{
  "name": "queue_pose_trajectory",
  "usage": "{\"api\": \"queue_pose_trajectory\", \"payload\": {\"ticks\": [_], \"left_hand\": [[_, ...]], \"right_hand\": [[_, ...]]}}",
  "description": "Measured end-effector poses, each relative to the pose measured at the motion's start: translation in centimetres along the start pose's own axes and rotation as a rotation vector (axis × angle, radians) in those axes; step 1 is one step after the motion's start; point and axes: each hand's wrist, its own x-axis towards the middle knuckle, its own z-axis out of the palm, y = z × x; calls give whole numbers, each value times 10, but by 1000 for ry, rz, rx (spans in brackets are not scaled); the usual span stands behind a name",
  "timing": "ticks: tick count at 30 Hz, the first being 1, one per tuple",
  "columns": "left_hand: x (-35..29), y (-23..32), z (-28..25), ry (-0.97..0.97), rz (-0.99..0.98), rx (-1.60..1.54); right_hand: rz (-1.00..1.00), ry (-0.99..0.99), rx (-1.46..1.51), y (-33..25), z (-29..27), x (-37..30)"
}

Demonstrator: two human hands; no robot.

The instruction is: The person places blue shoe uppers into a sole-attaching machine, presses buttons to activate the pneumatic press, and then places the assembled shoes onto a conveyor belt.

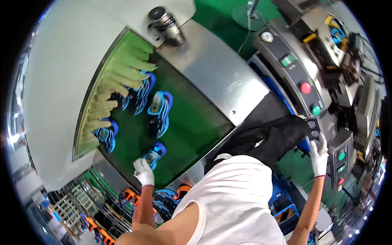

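Observation:
On a green conveyor belt (183,134) lies a light-blue sports shoe (154,156) with a purple-blue sole. My left hand (144,171), in a white glove, is closed at the near end of this shoe; its fingertips are partly hidden. Farther along the belt lies another blue and black shoe (160,114). More such shoes, among them one at the left (107,136), lie at or under a green strip curtain (118,73). To the right, my right hand (319,157), also white-gloved, is held up beside a machine's control panel (304,77), empty with fingers apart.
A metal mug with a dark lid (165,26) stands on the steel ledge (216,65) beyond the belt. Orange and blue shoes (175,194) sit near my left forearm, by a wire rack (85,196). Machines with coloured buttons (305,87) line the right side.

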Motion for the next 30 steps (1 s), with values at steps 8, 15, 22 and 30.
{"api": "queue_pose_trajectory", "payload": {"ticks": [8,15,22,30], "left_hand": [[10,245,-15,-192,719,-635],[-43,537,-120,-452,1824,-660],[-56,772,-157,-108,1993,-824],[-1,1002,-45,16,1388,-297]], "right_hand": [[-368,-369,308,-176,24,-21],[-283,-108,269,-195,35,15],[216,58,1466,-92,-13,-62],[430,478,2076,-84,-5,-117]]}}
